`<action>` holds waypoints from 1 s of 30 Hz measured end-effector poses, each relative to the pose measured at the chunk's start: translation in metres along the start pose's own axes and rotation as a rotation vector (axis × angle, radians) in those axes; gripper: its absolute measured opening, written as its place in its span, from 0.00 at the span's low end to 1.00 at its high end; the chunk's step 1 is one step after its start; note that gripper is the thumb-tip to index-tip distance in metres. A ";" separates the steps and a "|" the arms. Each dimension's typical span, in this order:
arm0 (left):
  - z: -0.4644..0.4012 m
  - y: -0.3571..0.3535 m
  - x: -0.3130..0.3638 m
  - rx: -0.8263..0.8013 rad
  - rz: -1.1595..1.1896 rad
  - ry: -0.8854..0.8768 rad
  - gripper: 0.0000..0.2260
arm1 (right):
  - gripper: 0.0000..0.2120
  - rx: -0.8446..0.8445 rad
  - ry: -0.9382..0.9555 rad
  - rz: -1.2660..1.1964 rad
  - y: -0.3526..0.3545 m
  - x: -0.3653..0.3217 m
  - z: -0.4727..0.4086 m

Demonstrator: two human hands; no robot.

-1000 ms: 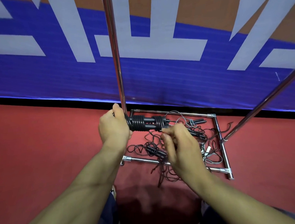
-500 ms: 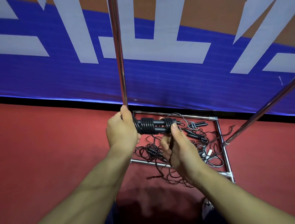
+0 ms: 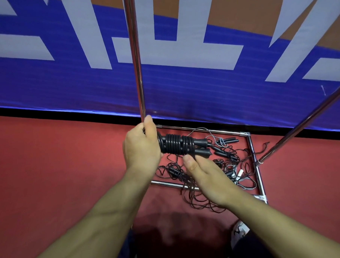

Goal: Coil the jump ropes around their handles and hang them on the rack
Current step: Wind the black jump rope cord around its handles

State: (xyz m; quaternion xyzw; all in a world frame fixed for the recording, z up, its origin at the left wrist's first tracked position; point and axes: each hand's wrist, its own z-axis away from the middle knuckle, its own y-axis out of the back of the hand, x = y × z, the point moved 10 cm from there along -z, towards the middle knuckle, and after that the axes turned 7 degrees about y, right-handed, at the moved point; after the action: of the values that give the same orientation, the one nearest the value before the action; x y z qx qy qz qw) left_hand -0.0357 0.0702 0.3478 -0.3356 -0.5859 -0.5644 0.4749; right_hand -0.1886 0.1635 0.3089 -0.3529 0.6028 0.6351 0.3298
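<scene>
A black jump rope (image 3: 175, 146) is coiled in tight turns around its two handles, and the bundle lies level in front of me. My left hand (image 3: 141, 147) grips its left end, close against the rack's upright chrome pole (image 3: 136, 62). Just under the right end is my right hand (image 3: 206, 176); its thumb is straight and points up at the lower handle, and its fingers are hidden behind the palm. Several loose, tangled ropes (image 3: 225, 161) lie on the red floor inside the rack's base frame (image 3: 252, 150).
A second chrome pole (image 3: 301, 123) slants up to the right from the base frame. A blue banner wall (image 3: 202, 84) stands right behind the rack. My shoe (image 3: 239, 231) shows at the bottom right, and some rope loops spill over the near base bar.
My right hand has come off the coil's right end and dropped just below the bundle. The left hand keeps its grip, and the bundle has tilted slightly down to the right.
</scene>
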 end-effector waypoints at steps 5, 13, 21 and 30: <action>-0.016 0.014 -0.009 0.104 0.158 0.059 0.23 | 0.11 -0.055 0.081 -0.061 -0.012 0.010 0.001; -0.026 0.022 -0.030 0.124 0.353 0.244 0.19 | 0.17 -0.099 -0.004 -0.168 -0.034 0.028 0.006; -0.025 0.014 -0.025 -0.025 0.242 0.229 0.20 | 0.10 -0.093 0.130 0.242 -0.034 0.028 -0.003; -0.007 -0.013 -0.002 -0.210 -0.285 -0.103 0.23 | 0.16 0.373 0.145 0.166 0.059 0.017 -0.010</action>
State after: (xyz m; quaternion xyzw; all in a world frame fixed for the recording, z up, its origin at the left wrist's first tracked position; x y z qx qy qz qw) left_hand -0.0458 0.0619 0.3414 -0.3252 -0.5888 -0.6663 0.3217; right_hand -0.2471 0.1504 0.3259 -0.2794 0.7590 0.5105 0.2920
